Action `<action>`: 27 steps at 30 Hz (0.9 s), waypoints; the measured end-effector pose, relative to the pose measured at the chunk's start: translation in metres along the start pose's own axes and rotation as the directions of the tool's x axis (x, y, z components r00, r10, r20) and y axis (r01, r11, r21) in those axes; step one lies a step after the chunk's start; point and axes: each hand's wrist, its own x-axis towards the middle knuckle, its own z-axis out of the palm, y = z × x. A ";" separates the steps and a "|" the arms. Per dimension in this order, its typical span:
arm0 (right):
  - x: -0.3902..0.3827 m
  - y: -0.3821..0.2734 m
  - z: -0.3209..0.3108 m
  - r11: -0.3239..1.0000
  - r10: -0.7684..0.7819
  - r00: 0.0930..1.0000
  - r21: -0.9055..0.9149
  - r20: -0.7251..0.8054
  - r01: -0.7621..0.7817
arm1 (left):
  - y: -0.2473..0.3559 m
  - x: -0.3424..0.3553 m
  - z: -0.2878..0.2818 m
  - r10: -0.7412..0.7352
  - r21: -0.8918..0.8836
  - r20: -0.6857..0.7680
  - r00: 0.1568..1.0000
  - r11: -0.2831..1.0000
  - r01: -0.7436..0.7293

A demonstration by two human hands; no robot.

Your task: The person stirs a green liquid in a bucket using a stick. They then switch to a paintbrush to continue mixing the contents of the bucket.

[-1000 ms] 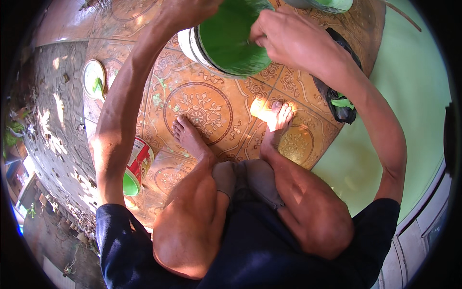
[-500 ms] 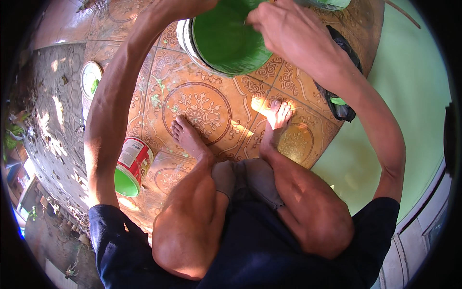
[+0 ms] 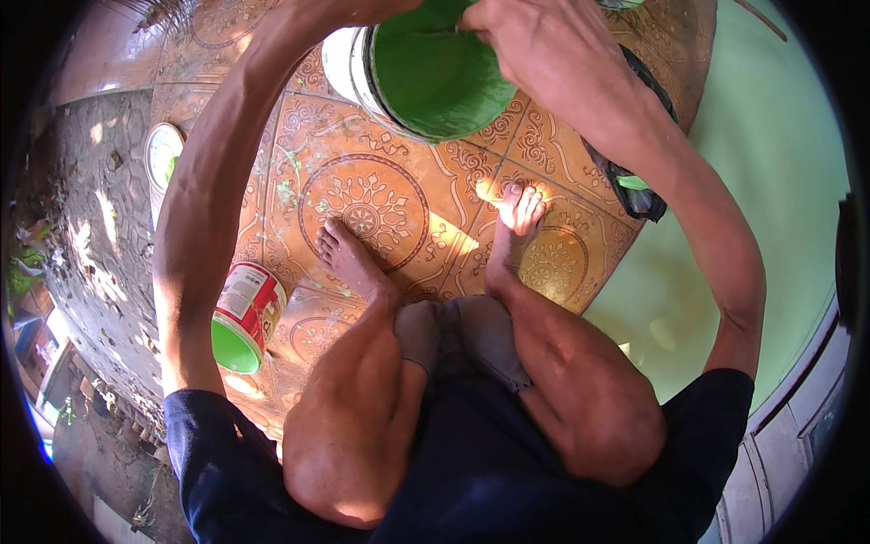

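A white bucket [image 3: 347, 63] stands at the top of the view, its mouth tilted toward the right, and green paint [image 3: 444, 91] coats the inside. My left hand [image 3: 376, 7] is at the bucket's far rim; its fingers are cut off by the upper edge, so their grip is hidden. Over the bucket's right side is my right hand [image 3: 535, 41], fingers curled closed. A thin dark bit shows at its fingertips above the paint, too little to name.
A red and white paint can [image 3: 246, 306], green inside, lies tipped at left. Beyond my left forearm is a round lid [image 3: 164, 154]. A black plastic bag [image 3: 642, 201] rests beside the pale green wall [image 3: 725, 245]. My bare feet stand on patterned orange tiles [image 3: 362, 213].
The view has shifted slightly. My right hand has moved a little left and up over the bucket, still closed. The bucket sits about where it was.
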 end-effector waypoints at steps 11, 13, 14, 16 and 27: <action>-0.032 -0.002 0.011 0.965 0.117 0.978 -0.251 0.174 -0.071 | 0.002 -0.006 -0.006 -0.112 0.035 0.042 0.993 0.993 0.110; -0.038 -0.010 0.017 0.993 0.012 0.989 -0.119 0.145 0.005 | -0.004 -0.013 -0.007 -0.082 0.002 0.003 0.997 0.997 0.082; -0.041 -0.011 0.021 0.998 -0.022 0.991 -0.062 0.132 0.030 | -0.007 -0.013 -0.003 -0.058 -0.040 -0.014 0.998 0.998 0.057; -0.033 -0.007 0.026 0.998 -0.053 0.998 0.043 0.037 0.051 | -0.006 -0.011 -0.002 -0.082 -0.093 -0.011 0.997 0.992 0.080; -0.012 -0.011 0.017 0.982 -0.027 0.998 -0.186 -0.056 0.016 | 0.003 -0.104 0.025 -0.514 -0.241 -0.282 0.810 0.855 0.459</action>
